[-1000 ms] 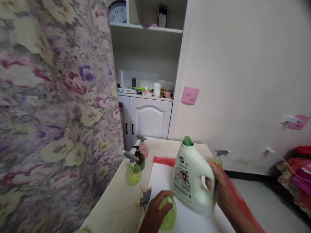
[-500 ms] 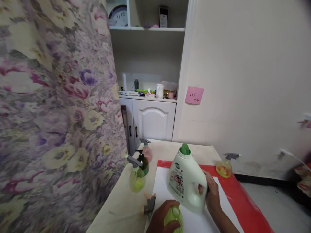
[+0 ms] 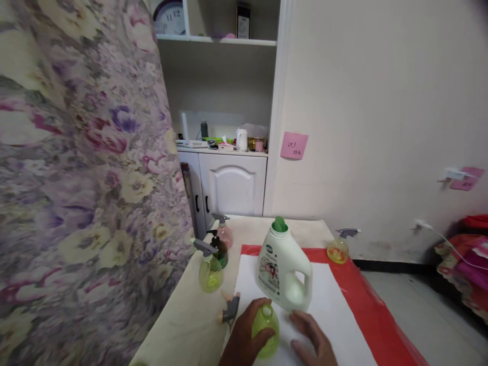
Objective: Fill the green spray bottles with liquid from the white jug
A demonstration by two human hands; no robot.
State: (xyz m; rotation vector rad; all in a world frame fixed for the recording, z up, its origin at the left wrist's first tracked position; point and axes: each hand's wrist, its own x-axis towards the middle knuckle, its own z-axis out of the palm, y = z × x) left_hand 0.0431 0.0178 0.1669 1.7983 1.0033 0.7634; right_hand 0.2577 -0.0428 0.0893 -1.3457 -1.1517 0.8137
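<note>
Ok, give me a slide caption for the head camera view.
Left hand grips an open green spray bottle; right hand rests beside a white detergent jug.

Four spray bottles with heads on (image 3: pixel 209 268), one headless bottle (image 3: pixel 266 329), one loose spray head (image 3: pixel 230 308), one jug (image 3: pixel 284 267), two hands (image 3: pixel 244 335).

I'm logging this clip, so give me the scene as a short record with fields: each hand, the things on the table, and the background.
left hand: wrapped around a small green bottle with no spray head on it
right hand: open, palm down on the white sheet, just in front of the jug
jug: white, green cap, upright, not held
loose spray head: lying on the table left of the sheet
spray bottles: yellow-green, dark green, pink, yellow
background: flowered curtain, white cabinet
</note>
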